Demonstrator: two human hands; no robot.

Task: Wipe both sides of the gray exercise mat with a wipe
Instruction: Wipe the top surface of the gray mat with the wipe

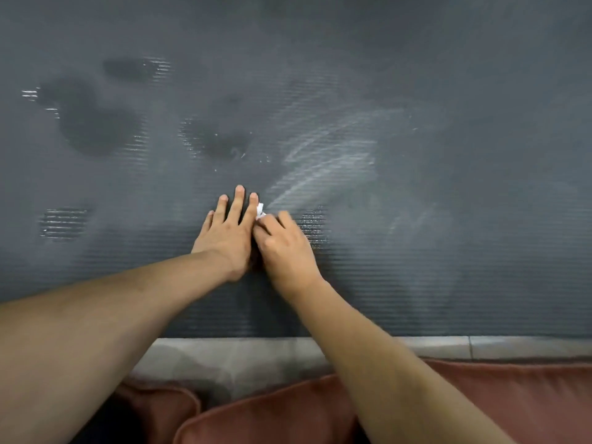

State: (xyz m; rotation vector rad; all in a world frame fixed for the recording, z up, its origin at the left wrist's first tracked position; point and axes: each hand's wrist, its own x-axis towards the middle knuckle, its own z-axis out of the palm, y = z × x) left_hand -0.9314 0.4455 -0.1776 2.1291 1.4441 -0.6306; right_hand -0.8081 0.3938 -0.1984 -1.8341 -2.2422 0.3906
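Note:
The gray ribbed exercise mat (416,75) fills most of the view, with dark damp patches at the left and pale wet streaks right of centre. My left hand (226,232) lies flat on the mat near its middle, fingers straight and spread. Right beside it, touching it, my right hand (283,243) has its fingers curled over a small white wipe (260,210). Only a scrap of the wipe shows between the two hands; the rest is hidden under my right hand.
The mat's near edge runs across the lower part of the view. Below it lies a strip of pale tiled floor (480,346). Reddish-brown cushions (512,398) sit at the bottom, under my forearms.

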